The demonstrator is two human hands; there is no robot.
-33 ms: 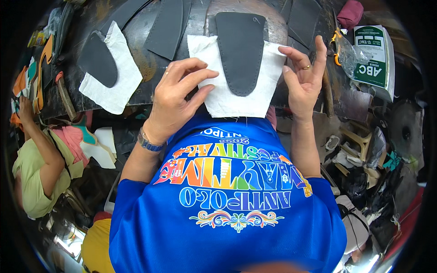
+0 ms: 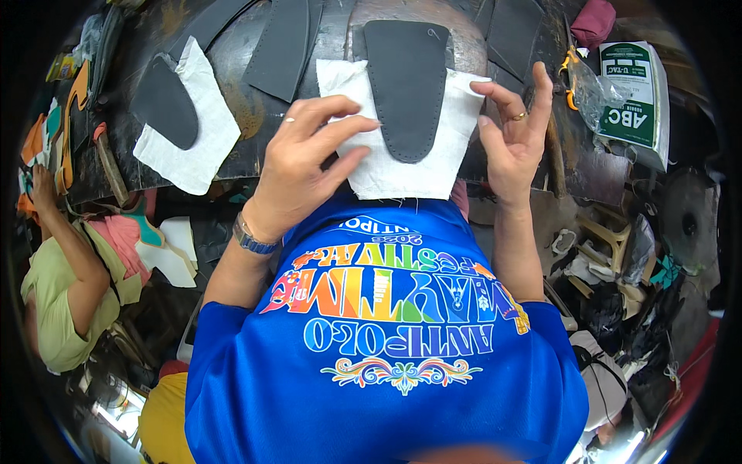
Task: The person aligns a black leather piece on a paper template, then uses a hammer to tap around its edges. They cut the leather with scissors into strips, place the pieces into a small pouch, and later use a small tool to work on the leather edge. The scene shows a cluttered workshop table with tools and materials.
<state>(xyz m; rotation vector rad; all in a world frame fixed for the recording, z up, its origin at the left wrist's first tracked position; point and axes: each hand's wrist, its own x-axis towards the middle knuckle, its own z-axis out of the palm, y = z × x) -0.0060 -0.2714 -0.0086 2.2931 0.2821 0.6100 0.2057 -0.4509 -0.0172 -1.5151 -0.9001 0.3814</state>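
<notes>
A black tongue-shaped piece, edged with small stitch holes, lies on white cloth at the table's near edge. Over the cloth's left side hovers my left hand, its fingers apart and nothing held. Fingers spread, my right hand is at the cloth's right side. One of its fingertips is at the upper right corner, and whether it touches I cannot tell. To the left lies a similar black piece on another white cloth.
More black pieces lie across the dark table. A hammer rests at the left edge. Orange-handled scissors, clear plastic and a green-white bag are at the right. Another person's arm is at far left.
My left hand has shifted slightly right over the cloth, its fingers nearer the black piece. My right hand has hardly moved.
</notes>
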